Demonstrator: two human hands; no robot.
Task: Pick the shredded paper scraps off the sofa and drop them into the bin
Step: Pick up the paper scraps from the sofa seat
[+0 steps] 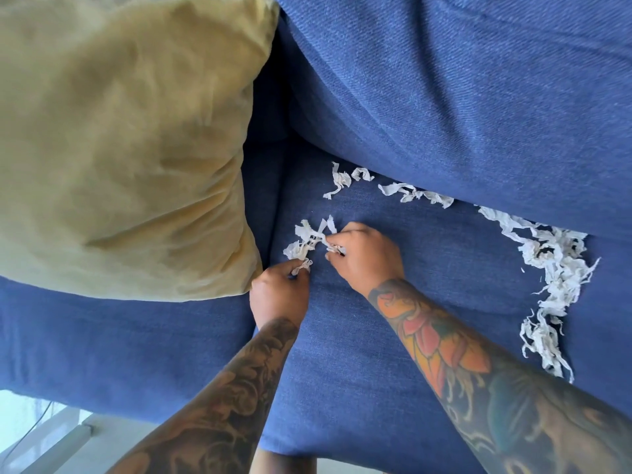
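- A small clump of white paper scraps (309,241) lies on the blue sofa seat (359,354), just right of the yellow cushion (119,142).
- The left hand (280,290) pinches the clump's lower end; the right hand (364,254) pinches its right side (fingers curled on paper).
- More shredded strips (547,268) trail along the backrest (461,97) crease, well apart.

Yellow cushion (119,142) blocks left; back cushion (461,97) walls far side; seat (359,354) open.
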